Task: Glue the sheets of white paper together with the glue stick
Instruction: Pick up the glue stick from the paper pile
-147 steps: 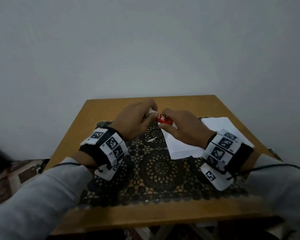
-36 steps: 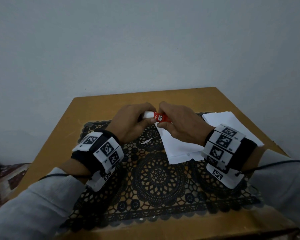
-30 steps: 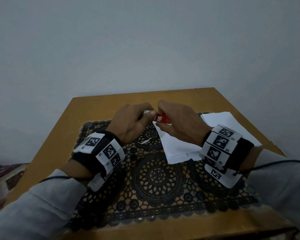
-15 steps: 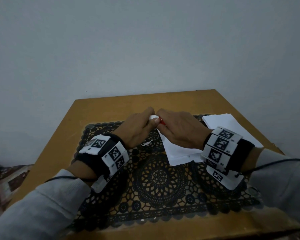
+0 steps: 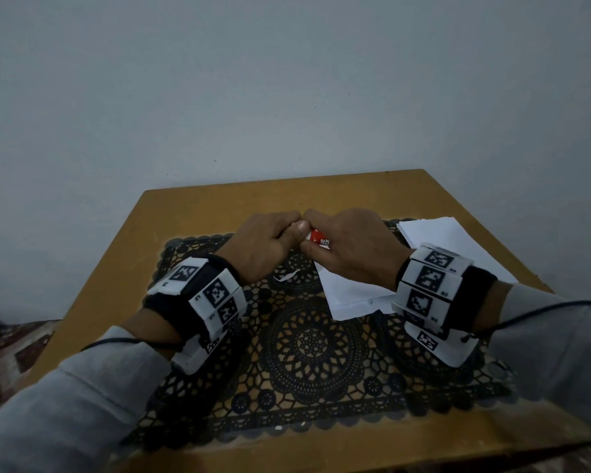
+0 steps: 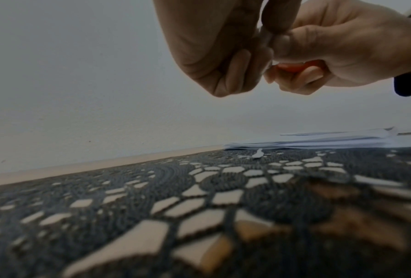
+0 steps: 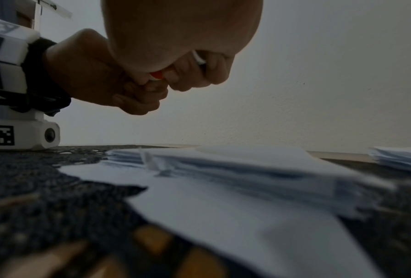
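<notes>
Both hands meet above the far middle of the black lace mat [image 5: 307, 349]. My right hand [image 5: 321, 249] grips the red glue stick [image 5: 319, 238], whose body shows between thumb and fingers. My left hand [image 5: 292, 232] pinches the stick's white end, which its fingers almost hide. In the left wrist view the red glue stick [image 6: 295, 66] peeks out under the right hand [image 6: 299, 79], with the left hand [image 6: 230, 82] curled beside it. A stack of white paper [image 5: 350, 295] lies under the right hand, and a second stack [image 5: 451, 242] lies further right.
A small torn paper scrap [image 5: 285, 275] lies on the mat under the left hand. The mat covers most of the wooden table [image 5: 198, 213], which stands against a plain wall. Cables run from both wristbands along the sleeves.
The two hands have drawn closer together over the last second. The white end of the glue stick, visible between them before, is now covered by the left fingers.
</notes>
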`<state>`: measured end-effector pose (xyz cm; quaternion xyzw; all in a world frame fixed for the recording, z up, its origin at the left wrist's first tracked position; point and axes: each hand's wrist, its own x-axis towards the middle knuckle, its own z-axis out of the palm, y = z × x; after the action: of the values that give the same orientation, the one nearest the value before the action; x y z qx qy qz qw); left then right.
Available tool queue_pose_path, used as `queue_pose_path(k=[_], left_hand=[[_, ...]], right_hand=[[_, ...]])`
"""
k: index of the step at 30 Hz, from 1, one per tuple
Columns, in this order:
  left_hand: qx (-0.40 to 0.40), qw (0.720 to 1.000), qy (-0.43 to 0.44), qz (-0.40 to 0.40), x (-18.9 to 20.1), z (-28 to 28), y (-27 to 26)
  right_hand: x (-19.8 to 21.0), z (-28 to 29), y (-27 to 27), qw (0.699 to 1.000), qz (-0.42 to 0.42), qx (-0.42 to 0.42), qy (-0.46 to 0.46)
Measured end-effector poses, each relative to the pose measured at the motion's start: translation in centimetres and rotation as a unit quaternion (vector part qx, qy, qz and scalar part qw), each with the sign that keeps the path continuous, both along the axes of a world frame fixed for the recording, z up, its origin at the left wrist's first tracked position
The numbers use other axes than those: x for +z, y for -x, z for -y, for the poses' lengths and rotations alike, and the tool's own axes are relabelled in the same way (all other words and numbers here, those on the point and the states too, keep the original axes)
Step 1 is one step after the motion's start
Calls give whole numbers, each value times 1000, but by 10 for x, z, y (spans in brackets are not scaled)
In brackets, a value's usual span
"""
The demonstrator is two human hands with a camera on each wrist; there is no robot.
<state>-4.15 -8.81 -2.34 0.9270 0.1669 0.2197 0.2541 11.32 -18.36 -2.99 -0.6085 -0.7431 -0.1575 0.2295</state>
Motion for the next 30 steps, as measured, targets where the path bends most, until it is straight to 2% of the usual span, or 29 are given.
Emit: queue_pose_path(k=[4,7,12,16,20,25,27,30], left_hand=[[28,999,1,28,-1,-2,0],[37,998,1,48,0,-8,2],[-1,996,-74,45,-1,-6,0],[0,994,-94,56,0,-6,0],[-17,990,-140,-19,3,-4,2],[-9,963,-238,-127,25,0,2],[-1,962,-223,-159,35,1,1],[-17,980,-123,-158,48,6,5]], right_hand=[[1,-1,-4,997,-29,-28,66],[-1,-2,-8,995,-10,-59,78],[-2,-3,-10,994,-52,-32,87],[0,-2,-11,994,-57,-20,93],[4,4,-11,993,-37,3,113],[20,9,-18,992,-9,26,121],[25,13,-23,994,9,30,107],[32,22,-24,995,39,27,91]])
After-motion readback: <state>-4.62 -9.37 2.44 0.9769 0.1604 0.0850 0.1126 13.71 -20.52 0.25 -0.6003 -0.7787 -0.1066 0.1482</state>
